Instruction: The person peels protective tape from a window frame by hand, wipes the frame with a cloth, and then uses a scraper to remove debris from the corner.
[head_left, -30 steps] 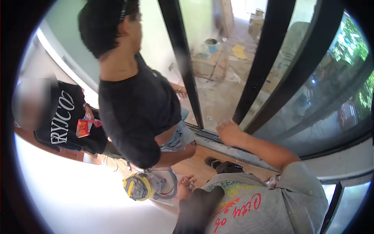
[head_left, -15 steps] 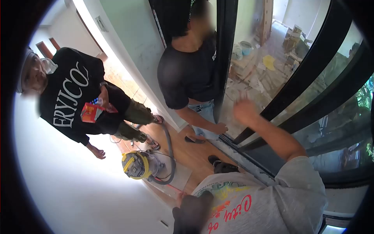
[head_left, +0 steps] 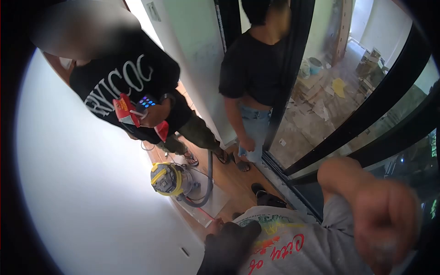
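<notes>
Blur softens our right hand (head_left: pixel 388 215), raised close in front of us at the right side of the head view. Its fingers bend inward, but we cannot tell whether the grip is closed or pinches anything. Our left hand (head_left: pixel 214 225) is low, near our grey shirt (head_left: pixel 307 238), partly hidden by a dark blurred shape (head_left: pixel 231 243); we cannot tell its grip either. A thin red strip (head_left: pixel 206 214) runs just beside it.

Beyond our right arm, black frames (head_left: pixel 366 107) hold glass panels (head_left: pixel 300 133). Through them we see a bucket (head_left: pixel 315 66), a yellow sheet (head_left: pixel 338 87) and cardboard (head_left: pixel 370 62) on a littered floor. A vacuum cleaner (head_left: pixel 167 179) with yellow trim and a grey hose (head_left: pixel 209 178) stands on a pale sheet (head_left: pixel 215 195), well apart from our right hand.

One person in a lettered black shirt (head_left: pixel 137 68) holds a lit phone (head_left: pixel 146 101) and a red packet (head_left: pixel 123 110). Another person in blue jeans (head_left: pixel 254 126) stands beside the frames.
</notes>
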The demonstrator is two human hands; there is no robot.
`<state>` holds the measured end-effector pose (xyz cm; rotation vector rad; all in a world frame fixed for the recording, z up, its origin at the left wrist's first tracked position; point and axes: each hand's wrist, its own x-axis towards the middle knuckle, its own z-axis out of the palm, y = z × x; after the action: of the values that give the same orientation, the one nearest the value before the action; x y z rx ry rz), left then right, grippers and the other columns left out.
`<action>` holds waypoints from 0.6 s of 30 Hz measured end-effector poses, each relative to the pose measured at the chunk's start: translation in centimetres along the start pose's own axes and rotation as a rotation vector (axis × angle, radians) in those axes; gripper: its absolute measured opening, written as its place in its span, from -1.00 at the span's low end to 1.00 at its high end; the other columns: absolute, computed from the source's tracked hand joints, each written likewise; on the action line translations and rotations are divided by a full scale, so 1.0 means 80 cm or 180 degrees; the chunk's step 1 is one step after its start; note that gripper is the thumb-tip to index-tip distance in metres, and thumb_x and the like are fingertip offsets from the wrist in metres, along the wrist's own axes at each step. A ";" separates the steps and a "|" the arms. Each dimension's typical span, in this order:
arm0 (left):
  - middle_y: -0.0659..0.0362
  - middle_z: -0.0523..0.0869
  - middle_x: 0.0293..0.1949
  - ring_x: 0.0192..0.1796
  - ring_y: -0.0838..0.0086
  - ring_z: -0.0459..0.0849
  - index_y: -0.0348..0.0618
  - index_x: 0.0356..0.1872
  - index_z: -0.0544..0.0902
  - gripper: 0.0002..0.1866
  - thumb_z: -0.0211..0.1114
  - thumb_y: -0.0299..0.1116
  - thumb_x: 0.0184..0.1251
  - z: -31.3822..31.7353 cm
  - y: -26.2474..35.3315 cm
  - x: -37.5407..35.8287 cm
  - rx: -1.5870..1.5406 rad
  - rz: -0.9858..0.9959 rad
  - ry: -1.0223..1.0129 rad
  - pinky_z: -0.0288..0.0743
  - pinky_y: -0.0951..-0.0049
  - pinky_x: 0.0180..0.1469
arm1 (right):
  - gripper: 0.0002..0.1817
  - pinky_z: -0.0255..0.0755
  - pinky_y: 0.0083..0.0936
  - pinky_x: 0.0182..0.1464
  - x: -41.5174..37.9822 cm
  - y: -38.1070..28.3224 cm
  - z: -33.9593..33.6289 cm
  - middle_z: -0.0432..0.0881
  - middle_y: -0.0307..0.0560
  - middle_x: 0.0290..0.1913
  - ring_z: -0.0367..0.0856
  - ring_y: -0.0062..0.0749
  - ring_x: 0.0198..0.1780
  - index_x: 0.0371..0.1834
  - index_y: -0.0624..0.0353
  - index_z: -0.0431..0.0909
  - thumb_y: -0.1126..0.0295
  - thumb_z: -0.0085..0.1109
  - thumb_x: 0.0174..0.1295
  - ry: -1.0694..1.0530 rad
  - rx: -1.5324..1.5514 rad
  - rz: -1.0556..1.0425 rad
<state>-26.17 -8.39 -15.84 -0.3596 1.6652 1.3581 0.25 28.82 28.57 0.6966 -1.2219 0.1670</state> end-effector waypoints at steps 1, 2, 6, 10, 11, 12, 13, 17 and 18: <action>0.18 0.52 -0.51 -0.46 0.40 0.54 -0.16 -0.45 0.50 -0.83 0.21 -0.31 0.24 0.005 0.002 -0.008 0.0011 0.0013 0.0035 0.36 0.43 -0.42 | -0.62 0.53 -0.51 -0.21 0.014 0.002 0.009 0.56 -0.31 -0.43 0.54 -0.66 -0.46 -0.56 0.04 0.50 0.18 -0.12 0.40 0.0236 0.0721 -0.0516; 0.18 0.51 -0.51 -0.47 0.40 0.54 -0.16 -0.45 0.50 -0.83 0.22 -0.30 0.24 0.008 0.006 -0.017 0.0081 0.0076 0.0107 0.35 0.43 -0.43 | -0.85 0.33 -0.54 0.12 0.043 0.001 0.019 0.55 -0.15 -0.11 0.53 -0.59 -0.12 -0.10 0.07 0.42 0.30 -0.09 0.41 -0.0365 0.2035 0.0230; 0.15 0.50 -0.50 -0.48 0.41 0.52 -0.15 -0.45 0.49 -0.82 0.22 -0.29 0.24 0.001 0.027 -0.037 0.0565 0.0143 0.0115 0.33 0.45 -0.45 | -0.60 0.15 -0.52 0.43 0.080 -0.025 0.059 0.57 0.00 0.18 0.51 -0.43 0.23 0.28 0.13 0.39 0.43 -0.02 0.37 -0.0796 0.2972 0.0738; 0.16 0.51 -0.49 -0.47 0.40 0.52 -0.16 -0.44 0.51 -0.81 0.22 -0.27 0.24 -0.032 -0.006 -0.008 0.0690 0.0318 -0.0459 0.34 0.44 -0.43 | -0.64 0.22 -0.39 0.38 0.033 0.021 0.076 0.59 -0.03 0.10 0.47 -0.27 0.24 0.14 0.19 0.49 0.46 0.03 0.26 -0.0979 0.0040 0.1095; 0.16 0.51 -0.50 -0.47 0.39 0.52 -0.17 -0.42 0.53 -0.82 0.23 -0.29 0.24 -0.052 -0.026 0.010 0.0712 0.0319 -0.0631 0.37 0.42 -0.40 | -0.65 0.23 -0.36 0.37 0.015 0.053 0.088 0.60 -0.03 0.08 0.46 -0.22 0.24 0.10 0.21 0.51 0.47 0.04 0.24 -0.1354 -0.0896 0.1595; 0.16 0.51 -0.50 -0.47 0.39 0.52 -0.17 -0.42 0.53 -0.83 0.23 -0.29 0.24 -0.067 -0.031 0.021 0.0727 0.0363 -0.0772 0.38 0.40 -0.39 | -0.66 0.25 -0.33 0.36 -0.006 0.110 0.095 0.60 -0.04 0.06 0.45 -0.18 0.24 0.07 0.22 0.54 0.48 0.05 0.21 -0.1957 -0.1549 0.2367; 0.17 0.51 -0.50 -0.47 0.39 0.52 -0.17 -0.41 0.54 -0.84 0.24 -0.30 0.23 -0.081 -0.035 0.031 0.0739 0.0407 -0.0914 0.40 0.39 -0.37 | -0.67 0.26 -0.30 0.35 -0.028 0.172 0.107 0.61 -0.04 0.04 0.44 -0.14 0.25 0.03 0.24 0.56 0.49 0.06 0.18 -0.2786 -0.1913 0.2880; 0.15 0.56 -0.46 -0.40 0.33 0.56 -0.20 -0.37 0.58 -0.86 0.29 -0.34 0.20 -0.119 -0.035 -0.013 0.3100 0.2686 -0.0726 0.47 0.37 -0.25 | -0.70 0.00 -0.08 0.49 -0.163 0.336 0.039 0.58 -0.11 0.09 0.36 -0.21 0.33 -0.06 0.21 0.61 0.43 0.06 0.13 -0.4320 -0.3404 -0.0080; 0.14 0.58 -0.45 -0.38 0.30 0.58 -0.21 -0.37 0.58 -0.86 0.31 -0.36 0.19 -0.123 -0.036 -0.028 0.2900 0.2324 -0.0318 0.49 0.37 -0.22 | -0.70 -0.05 0.00 0.50 -0.177 0.359 0.029 0.56 -0.10 0.11 0.35 -0.21 0.35 -0.09 0.21 0.62 0.42 0.05 0.12 -0.4446 -0.3342 -0.0236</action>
<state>-27.55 -18.78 -16.24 0.8979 2.2154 0.8952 -20.31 53.44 27.69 -0.2113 -2.2646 -1.1453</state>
